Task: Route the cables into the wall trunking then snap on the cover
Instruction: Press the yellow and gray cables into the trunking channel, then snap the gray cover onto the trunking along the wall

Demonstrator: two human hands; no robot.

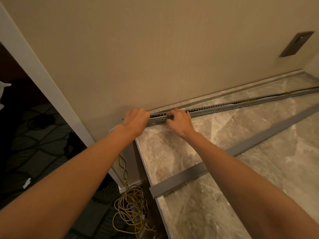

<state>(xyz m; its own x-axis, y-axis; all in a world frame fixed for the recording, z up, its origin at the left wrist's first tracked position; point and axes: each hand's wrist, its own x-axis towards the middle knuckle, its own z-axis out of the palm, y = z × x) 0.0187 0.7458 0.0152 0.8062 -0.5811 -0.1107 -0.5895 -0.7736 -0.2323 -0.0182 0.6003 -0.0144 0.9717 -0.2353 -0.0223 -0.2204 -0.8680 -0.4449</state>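
1. Head view, layout: the grey slotted trunking lies on the marble table along the foot of the wall. Its open side faces up, and cables show inside its far stretch. The cover lies loose on the table, on the near side of the trunking and well apart from it.
2. Hands: the left hand sits on the trunking's left end with its fingers curled down over it; whether a cable is also under them is hidden. The right hand is just to the right, fingers bent, with the tips on the trunking's near slotted wall, seemingly pinching it.
3. The step in hand looks like seating the cables at this end. The person would do well to use the left hand as an anchor, so the trunking does not slide along the wall while the right hand presses the cables down.
4. The cables should lie below the tops of both slotted walls, with none caught across a slot; otherwise the cover will probably not close.
5. Slack runs down from near the trunking's left end to a coil of cables, yellow and grey, on the floor below. It is best fed in gently, without kinks or sharp pulls.
6. The cover should wait until the whole run is seated. It is then best started at one end of the trunking and pressed on along its length.
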